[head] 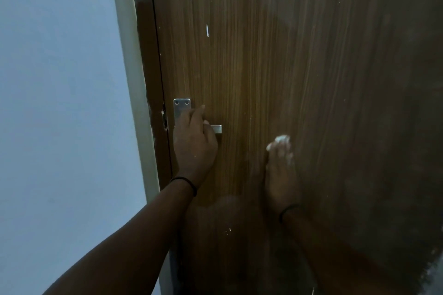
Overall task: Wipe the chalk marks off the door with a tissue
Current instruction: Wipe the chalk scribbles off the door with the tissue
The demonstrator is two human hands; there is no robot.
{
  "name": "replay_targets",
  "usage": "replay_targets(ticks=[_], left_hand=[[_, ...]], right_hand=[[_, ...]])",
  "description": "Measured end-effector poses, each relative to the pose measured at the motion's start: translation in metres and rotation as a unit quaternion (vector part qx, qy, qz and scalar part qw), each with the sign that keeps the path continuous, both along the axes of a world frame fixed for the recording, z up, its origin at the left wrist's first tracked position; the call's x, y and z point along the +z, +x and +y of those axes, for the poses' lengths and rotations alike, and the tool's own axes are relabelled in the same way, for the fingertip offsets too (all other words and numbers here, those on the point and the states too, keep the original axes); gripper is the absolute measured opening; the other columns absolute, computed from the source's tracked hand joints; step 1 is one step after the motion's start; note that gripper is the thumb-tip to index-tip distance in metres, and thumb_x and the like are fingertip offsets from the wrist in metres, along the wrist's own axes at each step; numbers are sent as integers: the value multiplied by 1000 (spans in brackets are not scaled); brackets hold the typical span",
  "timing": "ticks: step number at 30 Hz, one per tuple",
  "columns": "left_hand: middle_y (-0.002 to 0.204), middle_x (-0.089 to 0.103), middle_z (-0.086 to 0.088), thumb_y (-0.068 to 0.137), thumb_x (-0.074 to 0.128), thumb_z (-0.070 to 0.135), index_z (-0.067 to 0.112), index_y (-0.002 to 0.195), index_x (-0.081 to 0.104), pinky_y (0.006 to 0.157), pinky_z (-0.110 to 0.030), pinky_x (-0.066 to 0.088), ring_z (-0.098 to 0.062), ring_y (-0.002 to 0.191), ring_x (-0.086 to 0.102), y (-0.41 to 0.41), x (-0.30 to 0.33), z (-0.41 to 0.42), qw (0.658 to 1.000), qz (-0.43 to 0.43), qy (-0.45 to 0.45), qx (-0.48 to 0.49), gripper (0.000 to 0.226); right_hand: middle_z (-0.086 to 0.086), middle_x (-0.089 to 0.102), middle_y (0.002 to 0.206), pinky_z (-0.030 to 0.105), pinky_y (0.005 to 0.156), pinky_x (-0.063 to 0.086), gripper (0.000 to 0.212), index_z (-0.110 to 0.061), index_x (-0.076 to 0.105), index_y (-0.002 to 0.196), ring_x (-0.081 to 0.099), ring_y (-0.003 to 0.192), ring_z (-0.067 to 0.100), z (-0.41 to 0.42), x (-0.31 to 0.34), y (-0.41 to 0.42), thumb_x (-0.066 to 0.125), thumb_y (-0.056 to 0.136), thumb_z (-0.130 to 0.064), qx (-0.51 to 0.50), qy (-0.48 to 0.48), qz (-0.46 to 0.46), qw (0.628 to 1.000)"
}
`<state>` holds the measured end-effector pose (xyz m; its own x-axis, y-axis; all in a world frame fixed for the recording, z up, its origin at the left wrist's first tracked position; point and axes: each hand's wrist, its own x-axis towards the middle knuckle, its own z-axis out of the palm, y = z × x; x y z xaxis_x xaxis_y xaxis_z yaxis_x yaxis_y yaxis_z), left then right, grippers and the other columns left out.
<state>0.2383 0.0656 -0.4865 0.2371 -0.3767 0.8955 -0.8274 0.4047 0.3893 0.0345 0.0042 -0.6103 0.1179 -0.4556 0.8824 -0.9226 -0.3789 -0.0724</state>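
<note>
Left hand point(194, 143) around door handle point(217, 128), right hand point(281, 170) pressing tissue point(281, 139) to door point(275, 67).

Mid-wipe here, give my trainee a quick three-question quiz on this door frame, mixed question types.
1. True or false: the left hand grips the door handle.
2. Which hand presses the tissue on the door? A) left B) right C) neither
3. Fill in: a white mark shows on the door ____ the handle.

Key: 1 true. 2 B, the right hand, blurred, presses it flat against the wood. 3 above.
</note>
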Motion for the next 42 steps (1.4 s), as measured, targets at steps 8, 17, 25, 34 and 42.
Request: replay_targets(ticks=[8, 17, 25, 34, 42], left_hand=[[123, 59, -18, 94, 54, 11, 1, 125, 61, 96, -43, 47, -31, 114, 54, 34, -15, 23, 999, -22, -10, 33, 34], [104, 58, -14, 91, 54, 20, 7, 108, 63, 85, -39, 40, -27, 99, 52, 36, -19, 21, 997, 5, -17, 76, 23], [96, 58, 7, 99, 53, 22, 19, 108, 57, 69, -25, 51, -3, 79, 54, 6, -34, 38, 995, -27, 40, -86, 11], [104, 73, -1, 104, 46, 13, 11, 117, 69, 79, -23, 53, -9, 93, 68, -59, -25, 79, 904, 125, 174, -369, 26], [105, 75, -9, 97, 61, 14, 10, 116, 71, 64, -23, 57, -18, 90, 72, -109, -16, 97, 777, 326, 228, -488, 21]], right_hand=[[6, 72, 118, 32, 79, 61, 19, -12, 78, 105, 70, 107, 20, 25, -64, 73, 64, 92, -14, 235, 6, 193, 953], [7, 65, 113, 23, 93, 46, 29, -11, 65, 123, 59, 105, 18, 24, 43, 60, 53, 96, -17, 230, 1, 59, 971], [15, 64, 109, 36, 83, 56, 22, -2, 69, 115, 62, 97, 22, 63, 76, 33, 59, 96, -6, 222, 37, -62, 972], [13, 66, 113, 3, 88, 42, 27, 2, 70, 106, 60, 99, 11, 145, 95, 18, 51, 90, 11, 230, -16, -177, 957], [-2, 70, 90, 2, 70, 38, 13, -13, 73, 94, 60, 80, -6, 181, 103, -22, 64, 90, -5, 157, 12, -232, 960]])
